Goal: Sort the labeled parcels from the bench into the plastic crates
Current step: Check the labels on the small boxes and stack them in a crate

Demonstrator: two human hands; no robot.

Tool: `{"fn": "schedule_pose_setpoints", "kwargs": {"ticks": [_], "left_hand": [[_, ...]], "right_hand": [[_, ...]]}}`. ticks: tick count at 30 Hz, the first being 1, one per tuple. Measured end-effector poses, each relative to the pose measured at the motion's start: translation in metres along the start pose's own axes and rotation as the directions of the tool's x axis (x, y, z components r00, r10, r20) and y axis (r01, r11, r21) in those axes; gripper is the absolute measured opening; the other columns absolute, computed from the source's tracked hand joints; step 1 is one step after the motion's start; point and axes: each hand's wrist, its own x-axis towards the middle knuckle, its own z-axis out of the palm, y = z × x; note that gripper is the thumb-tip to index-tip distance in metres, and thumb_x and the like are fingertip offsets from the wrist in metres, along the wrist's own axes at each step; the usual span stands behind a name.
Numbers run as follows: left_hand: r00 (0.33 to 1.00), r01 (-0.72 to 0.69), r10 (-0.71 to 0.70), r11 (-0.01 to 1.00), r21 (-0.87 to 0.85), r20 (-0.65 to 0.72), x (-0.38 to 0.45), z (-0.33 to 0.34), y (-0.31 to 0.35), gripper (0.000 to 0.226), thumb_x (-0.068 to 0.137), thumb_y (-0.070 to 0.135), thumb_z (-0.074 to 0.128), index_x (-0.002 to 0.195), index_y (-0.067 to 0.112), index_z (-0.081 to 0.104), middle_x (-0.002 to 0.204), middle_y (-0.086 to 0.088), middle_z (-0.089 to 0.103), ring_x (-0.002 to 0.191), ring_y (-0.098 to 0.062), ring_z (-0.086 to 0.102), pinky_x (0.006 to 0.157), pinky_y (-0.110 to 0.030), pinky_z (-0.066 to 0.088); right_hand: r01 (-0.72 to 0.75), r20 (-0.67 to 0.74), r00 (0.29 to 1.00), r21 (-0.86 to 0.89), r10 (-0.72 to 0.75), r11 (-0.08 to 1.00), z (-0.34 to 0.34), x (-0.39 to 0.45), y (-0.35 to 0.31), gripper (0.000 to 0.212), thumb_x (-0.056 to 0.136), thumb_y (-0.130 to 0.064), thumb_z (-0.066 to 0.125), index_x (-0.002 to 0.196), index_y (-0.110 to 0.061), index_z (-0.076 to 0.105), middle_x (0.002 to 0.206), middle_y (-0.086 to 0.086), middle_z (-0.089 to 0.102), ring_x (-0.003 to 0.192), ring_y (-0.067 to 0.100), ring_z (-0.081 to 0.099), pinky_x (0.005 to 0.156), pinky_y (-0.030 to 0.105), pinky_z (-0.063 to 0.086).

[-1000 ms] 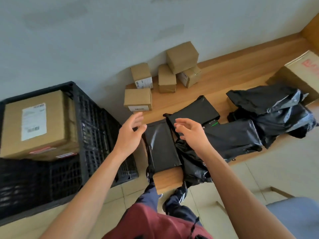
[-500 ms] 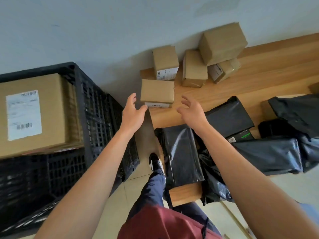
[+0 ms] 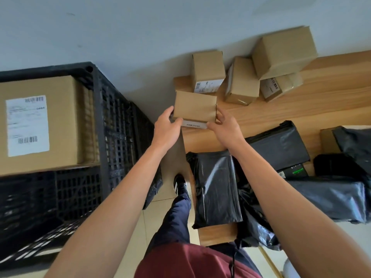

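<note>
Hands [image 3: 195,130] around small box [image 3: 194,106], label [image 3: 194,124] print blurred.

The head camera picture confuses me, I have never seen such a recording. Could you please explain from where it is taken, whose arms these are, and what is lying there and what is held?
There is no machine here. A person wears the camera on the head, so you look down at their own bare arms. The left hand and right hand grip a small cardboard box from both sides at the end of a wooden bench. More small boxes and black plastic bags lie on the bench. At the left stands a black plastic crate holding a large labelled box.
</note>
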Motion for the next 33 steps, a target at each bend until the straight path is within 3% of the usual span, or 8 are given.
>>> {"fn": "schedule_pose_setpoints", "kwargs": {"ticks": [3, 7, 12, 18, 22, 24, 28, 33], "left_hand": [[0.998, -0.021, 0.019, 0.999, -0.027, -0.057, -0.013, 0.0, 0.005, 0.041, 0.104, 0.017, 0.055, 0.144, 0.023, 0.058, 0.13, 0.01, 0.066, 0.117, 0.0, 0.06, 0.092, -0.015, 0.049], [0.992, -0.065, 0.057, 0.995, -0.075, -0.11, -0.035, 0.004, 0.015, 0.048, 0.103, 0.017, 0.056, 0.15, 0.022, 0.055, 0.144, 0.006, 0.061, 0.13, -0.006, 0.057, 0.108, -0.027, 0.049], [0.978, -0.153, 0.131, 0.98, -0.127, -0.165, -0.076, 0.023, 0.042, 0.047, 0.102, 0.011, 0.056, 0.149, 0.018, 0.056, 0.141, 0.002, 0.062, 0.12, -0.001, 0.062, 0.093, -0.009, 0.051], [0.945, -0.268, 0.23, 0.952, -0.147, -0.233, -0.124, 0.034, 0.071, 0.047, 0.099, 0.013, 0.059, 0.146, 0.02, 0.058, 0.139, 0.009, 0.064, 0.126, -0.001, 0.06, 0.111, -0.037, 0.05], [0.911, -0.303, 0.233, 0.938, -0.167, -0.341, -0.158, 0.035, 0.085, 0.045, 0.102, 0.014, 0.061, 0.146, 0.024, 0.056, 0.144, 0.013, 0.06, 0.133, -0.002, 0.054, 0.117, -0.035, 0.042], [0.901, -0.301, 0.215, 0.936, -0.184, -0.378, -0.172, 0.04, 0.085, 0.048, 0.101, 0.018, 0.065, 0.147, 0.026, 0.054, 0.146, 0.015, 0.057, 0.137, -0.003, 0.051, 0.117, -0.034, 0.04], [0.925, -0.293, 0.224, 0.935, -0.201, -0.308, -0.195, 0.059, 0.084, 0.066, 0.096, 0.027, 0.075, 0.154, 0.028, 0.045, 0.143, 0.027, 0.052, 0.138, 0.003, 0.045, 0.1, -0.008, 0.039], [0.929, -0.338, 0.275, 0.904, -0.261, -0.249, -0.208, 0.075, 0.091, 0.085, 0.079, 0.04, 0.085, 0.152, 0.041, 0.042, 0.151, 0.022, 0.049, 0.143, 0.004, 0.041, 0.116, -0.044, 0.043]], "right_hand": [[0.051, 0.009, 0.999, 0.023, -0.051, 0.998, -0.009, -0.013, -0.004, 0.066, 0.095, -0.009, 0.067, 0.153, -0.031, 0.044, 0.128, -0.017, 0.067, 0.12, 0.007, 0.064, 0.11, 0.039, 0.051], [0.142, -0.027, 0.989, -0.095, -0.145, 0.985, -0.028, -0.036, -0.006, 0.07, 0.095, -0.009, 0.07, 0.157, -0.025, 0.042, 0.12, -0.015, 0.058, 0.105, 0.002, 0.055, 0.078, 0.0, 0.044], [0.295, -0.162, 0.933, -0.165, -0.321, 0.941, -0.055, -0.066, -0.004, 0.065, 0.093, -0.014, 0.077, 0.153, -0.02, 0.052, 0.139, -0.002, 0.065, 0.11, 0.007, 0.061, 0.101, 0.019, 0.046], [0.353, -0.253, 0.906, 0.009, -0.339, 0.936, -0.085, -0.088, 0.006, 0.055, 0.087, -0.015, 0.083, 0.14, -0.016, 0.065, 0.119, -0.011, 0.069, 0.105, 0.0, 0.063, 0.094, 0.006, 0.048], [0.3, -0.272, 0.935, 0.261, -0.229, 0.917, -0.098, -0.102, 0.017, 0.055, 0.089, -0.017, 0.083, 0.141, -0.014, 0.064, 0.12, -0.006, 0.075, 0.109, 0.009, 0.072, 0.094, 0.026, 0.06], [0.24, -0.222, 0.963, 0.458, -0.151, 0.856, -0.101, -0.112, 0.021, 0.054, 0.091, -0.017, 0.081, 0.142, -0.011, 0.063, 0.116, -0.004, 0.078, 0.104, 0.01, 0.075, 0.087, 0.028, 0.062], [0.046, 0.024, 0.994, 0.799, -0.107, 0.6, -0.1, -0.136, 0.024, 0.037, 0.097, -0.016, 0.071, 0.133, -0.007, 0.067, 0.113, 0.005, 0.078, 0.098, 0.017, 0.074, 0.086, 0.029, 0.061], [-0.143, 0.222, 0.963, 0.902, -0.155, 0.407, -0.094, -0.159, 0.028, 0.037, 0.097, -0.025, 0.064, 0.129, -0.008, 0.068, 0.117, 0.012, 0.073, 0.098, 0.019, 0.071, 0.087, 0.029, 0.059]]}}
